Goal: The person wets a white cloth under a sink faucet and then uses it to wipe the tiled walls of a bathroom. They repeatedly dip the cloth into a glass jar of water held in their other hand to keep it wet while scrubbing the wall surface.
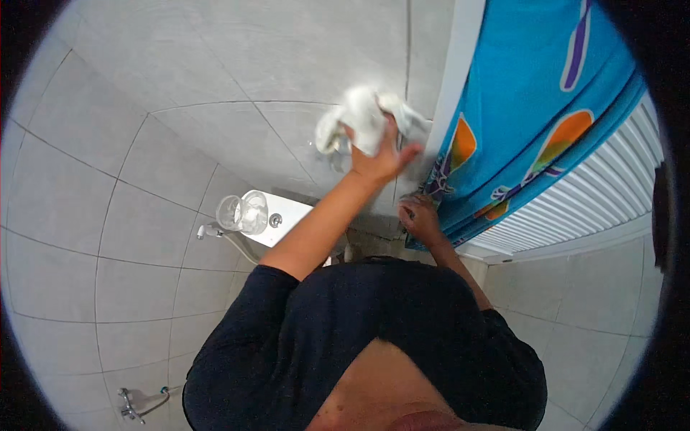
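Observation:
My left hand point(377, 159) is stretched forward to the grey tiled wall point(287, 136). It holds a bunched white cloth point(363, 115) there, the thumb standing off to the right. Motion blurs part of the cloth and the fingertips. Lower and to the right is my right hand point(420, 218), its fingers curled in. That hand is beside the lower edge of a blue patterned fabric point(517, 136) hanging at the right. Whatever the curled fingers hold, if anything, cannot be made out.
Beneath my left forearm is a white toilet tank point(291, 213) with a round button. Clear plastic containers point(251, 213) stand at its left end. A hand sprayer point(208, 231) hangs beside it. A metal tap point(129, 406) is at lower left, a white ribbed door point(568, 208) at right.

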A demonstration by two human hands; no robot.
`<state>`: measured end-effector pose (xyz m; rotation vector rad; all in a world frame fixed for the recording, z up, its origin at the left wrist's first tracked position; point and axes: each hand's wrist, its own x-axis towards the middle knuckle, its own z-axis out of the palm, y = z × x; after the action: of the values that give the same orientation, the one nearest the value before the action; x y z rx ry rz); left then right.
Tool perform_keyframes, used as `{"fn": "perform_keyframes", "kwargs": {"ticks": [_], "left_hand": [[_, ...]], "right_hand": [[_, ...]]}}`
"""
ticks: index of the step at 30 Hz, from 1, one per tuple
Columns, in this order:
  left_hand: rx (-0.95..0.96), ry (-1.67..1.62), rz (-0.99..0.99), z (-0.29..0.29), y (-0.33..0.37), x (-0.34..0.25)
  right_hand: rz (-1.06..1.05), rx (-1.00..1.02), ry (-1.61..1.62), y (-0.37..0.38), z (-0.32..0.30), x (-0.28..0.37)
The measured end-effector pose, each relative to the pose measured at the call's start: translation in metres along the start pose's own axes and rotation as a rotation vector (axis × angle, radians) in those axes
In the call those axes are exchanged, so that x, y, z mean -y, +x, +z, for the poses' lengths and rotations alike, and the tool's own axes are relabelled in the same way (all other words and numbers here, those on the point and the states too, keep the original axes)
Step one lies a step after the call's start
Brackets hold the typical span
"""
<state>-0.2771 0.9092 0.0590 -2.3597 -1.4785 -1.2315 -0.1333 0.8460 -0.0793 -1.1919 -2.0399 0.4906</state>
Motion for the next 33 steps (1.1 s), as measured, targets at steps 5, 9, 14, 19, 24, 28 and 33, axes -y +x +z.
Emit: {"fn": "perform_keyframes", "kwargs": {"ticks": [5, 9, 14, 19, 24, 28, 33], "left_hand": [[-0.310, 0.535, 0.173, -0.037, 0.041, -0.025], [0.397, -0.004, -0.104, 0.005, -0.008, -0.022], [0.195, -0.034, 0.076, 0.069, -0.105, 0.025], [-0.045, 0.011, -0.191, 0.106, -0.095, 0.035], [-0.356, -0.068, -0.042, 0.040, -0.020, -0.011], [-0.445, 0.004, -0.268, 0.100, -0.059, 0.010], [-0.810, -0.725, -1.139, 0.160, -0.105, 0.018]], "right_hand": [[0.051, -0.052, 0.029, -0.024, -0.025, 0.007], [0.021, -0.123, 0.004, -0.044, -0.029, 0.001], [0.118, 0.018, -0.092, -0.068, -0.043, -0.011], [0.105, 0.021, -0.076, -0.087, -0.055, -0.023], [0.152, 0.099, -0.168, -0.080, -0.065, -0.018], [0.119, 0.111, -0.160, -0.076, -0.060, -0.023], [0.115, 0.147, -0.200, -0.077, -0.062, -0.024]]}}
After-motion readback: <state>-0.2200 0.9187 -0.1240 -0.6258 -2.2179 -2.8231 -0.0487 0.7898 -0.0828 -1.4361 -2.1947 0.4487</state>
